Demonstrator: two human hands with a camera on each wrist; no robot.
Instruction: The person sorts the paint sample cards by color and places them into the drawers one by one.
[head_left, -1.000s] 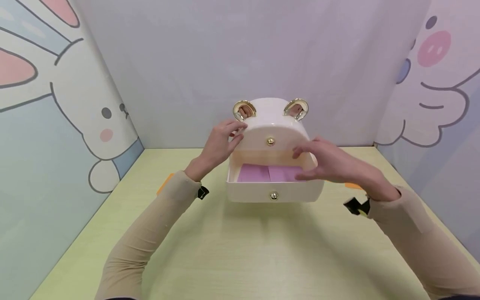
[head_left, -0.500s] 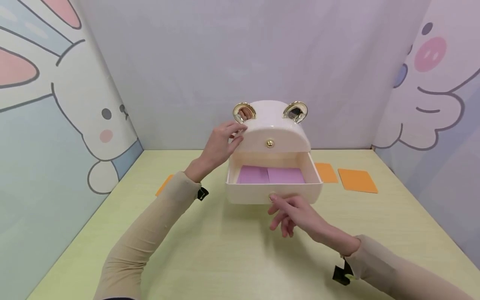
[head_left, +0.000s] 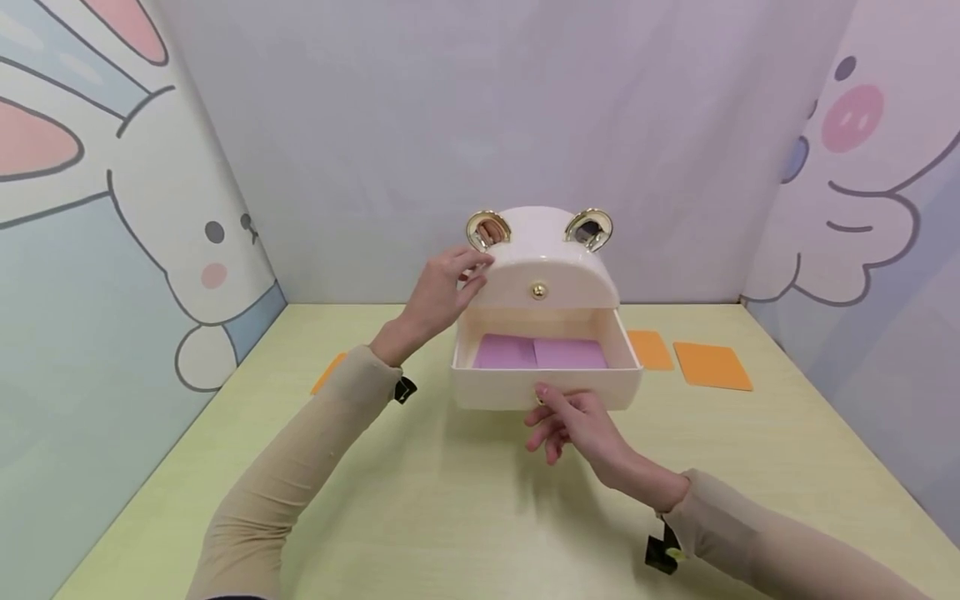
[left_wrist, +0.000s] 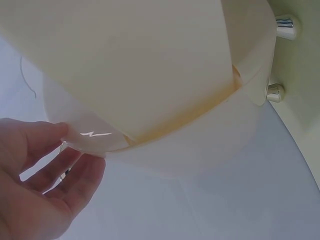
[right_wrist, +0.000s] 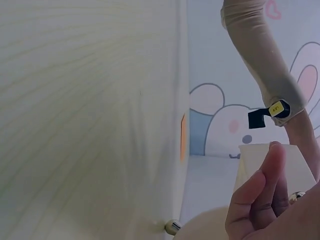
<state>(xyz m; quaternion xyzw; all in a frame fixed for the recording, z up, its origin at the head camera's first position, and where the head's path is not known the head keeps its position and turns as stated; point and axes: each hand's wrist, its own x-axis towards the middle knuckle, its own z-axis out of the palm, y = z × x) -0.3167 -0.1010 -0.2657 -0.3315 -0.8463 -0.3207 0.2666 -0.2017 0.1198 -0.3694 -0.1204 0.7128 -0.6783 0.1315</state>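
A white storage box [head_left: 540, 242] with two gold-rimmed round ears stands in the middle of the table. Its lower drawer [head_left: 468, 389] sticks out, and two lilac paper squares [head_left: 573, 354] lie inside. My left hand [head_left: 435, 296] rests on the box's upper left edge below the ear [head_left: 489, 231]; in the left wrist view, thumb and fingertips touch the curved shell [left_wrist: 95, 137]. At the drawer front, my right hand [head_left: 592, 429] presses its thumb on the knob, which is nearly hidden. The other fingers sit loosely bent below. Above, the upper drawer's gold knob [head_left: 538, 291] is uncovered.
Two orange squares [head_left: 712, 365] lie right of the box, and another orange piece [head_left: 328, 372] shows beside the left sleeve. Metallic feet [left_wrist: 287, 27] raise the box. A grey back wall and cartoon-printed side panels [head_left: 180, 275] enclose the table [head_left: 450, 517].
My right hand has dropped from the box's right side to the lower drawer's front, uncovering the orange squares there. The drawer has slid in slightly. My left hand has stayed put.
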